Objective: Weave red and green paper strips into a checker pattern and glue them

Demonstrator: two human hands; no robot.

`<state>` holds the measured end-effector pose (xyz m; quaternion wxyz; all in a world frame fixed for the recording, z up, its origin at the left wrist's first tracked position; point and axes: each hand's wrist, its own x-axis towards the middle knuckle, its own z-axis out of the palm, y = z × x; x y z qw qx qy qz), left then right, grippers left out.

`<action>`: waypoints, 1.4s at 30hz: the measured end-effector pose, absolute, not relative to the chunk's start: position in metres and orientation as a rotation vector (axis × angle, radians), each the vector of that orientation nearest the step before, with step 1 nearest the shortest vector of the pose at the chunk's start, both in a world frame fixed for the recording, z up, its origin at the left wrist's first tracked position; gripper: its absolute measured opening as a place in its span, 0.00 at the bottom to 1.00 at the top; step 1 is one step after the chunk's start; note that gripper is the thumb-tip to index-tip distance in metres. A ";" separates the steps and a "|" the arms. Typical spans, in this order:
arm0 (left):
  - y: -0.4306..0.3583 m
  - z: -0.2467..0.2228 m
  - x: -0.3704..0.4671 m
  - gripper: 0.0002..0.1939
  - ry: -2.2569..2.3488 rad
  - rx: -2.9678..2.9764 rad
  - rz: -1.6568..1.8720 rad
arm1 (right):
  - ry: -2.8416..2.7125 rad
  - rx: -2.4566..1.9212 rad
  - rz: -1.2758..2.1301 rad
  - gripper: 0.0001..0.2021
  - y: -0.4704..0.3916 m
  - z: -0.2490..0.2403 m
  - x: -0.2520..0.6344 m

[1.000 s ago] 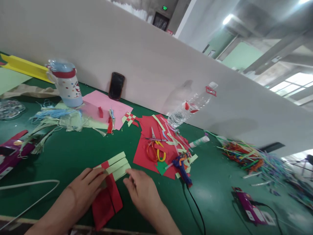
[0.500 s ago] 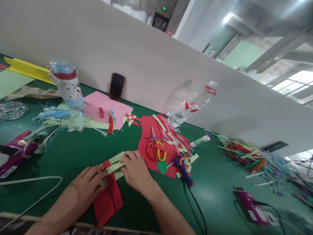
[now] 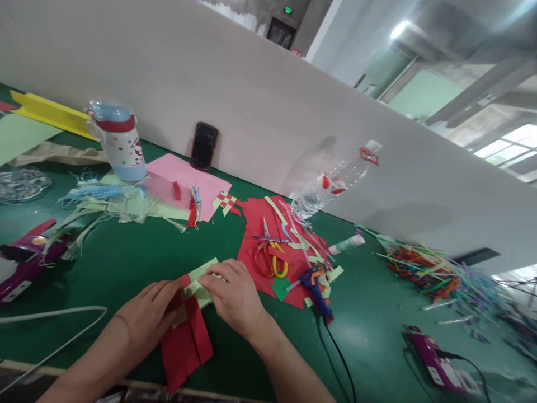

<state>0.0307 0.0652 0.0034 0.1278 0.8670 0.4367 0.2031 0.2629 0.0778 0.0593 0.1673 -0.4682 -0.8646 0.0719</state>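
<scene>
Where crossed, flat red and pale-green paper strips (image 3: 193, 288) under hands (image 3: 147, 309) (image 3: 235, 295)

Both hands (image 3: 192, 300) curl close together, palms down, forearms angled inward.

There are two hands, one left hand (image 3: 146, 313) and one right hand (image 3: 237, 296), and one red-and-green paper piece (image 3: 200, 333). Around them are one phone (image 3: 204, 146), one lidded cup (image 3: 123, 146), one plastic bottle (image 3: 331, 187), one glue gun (image 3: 315, 290), one pink sheet (image 3: 210, 186), one checkered paper weave (image 3: 227, 200), two purple devices (image 3: 31, 257) (image 3: 434, 358), and two scissor handle loops (image 3: 263, 274) (image 3: 286, 270). The loose strips (image 3: 438, 274) are too tangled to count.
</scene>
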 end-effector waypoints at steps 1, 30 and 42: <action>0.066 0.004 0.031 0.13 1.270 2.526 0.564 | -2.465 -1.313 0.201 0.13 0.078 0.060 0.261; 0.068 -0.001 -0.012 0.21 1.046 2.910 0.548 | -2.597 -1.458 0.578 0.26 0.049 0.033 0.263; 0.044 -0.016 -0.032 0.32 0.921 3.073 0.580 | -2.632 -1.285 0.635 0.21 -0.012 0.038 0.269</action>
